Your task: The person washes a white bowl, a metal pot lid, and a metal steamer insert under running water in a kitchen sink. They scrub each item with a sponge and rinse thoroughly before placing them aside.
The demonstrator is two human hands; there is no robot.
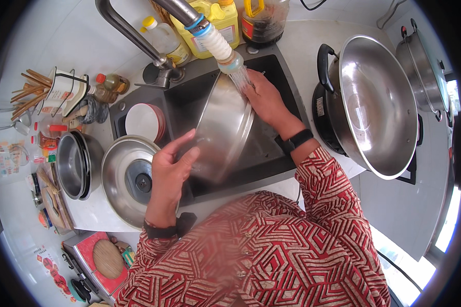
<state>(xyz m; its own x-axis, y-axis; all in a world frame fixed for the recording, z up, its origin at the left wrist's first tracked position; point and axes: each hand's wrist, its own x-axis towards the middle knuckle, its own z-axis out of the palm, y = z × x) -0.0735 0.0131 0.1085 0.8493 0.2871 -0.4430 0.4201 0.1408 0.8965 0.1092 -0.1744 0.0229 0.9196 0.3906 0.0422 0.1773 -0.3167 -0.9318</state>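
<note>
A stainless steel basin (224,128) is tilted over the black sink (267,147), its lower part blurred. My right hand (265,96) grips its far right rim, beneath water running from the tap's white hose nozzle (219,46). At the basin's left edge is my left hand (171,167), thumb and index finger apart. The thumb overlaps the basin, but whether the fingers grip it is hidden. Just left of that hand lies a wide steel lid (117,184) with a black knob. Red-rimmed white bowls (142,121) are stacked in the sink's small left compartment.
On the right, a large steel wok (376,107) rests on a black cooker, with a steel pot (422,69) behind. Nested steel pots (71,165) stand at the left. Behind the sink are a yellow oil jug (203,30) and a dark-filled jug (263,23). The grey tap (163,73) overhangs the sink.
</note>
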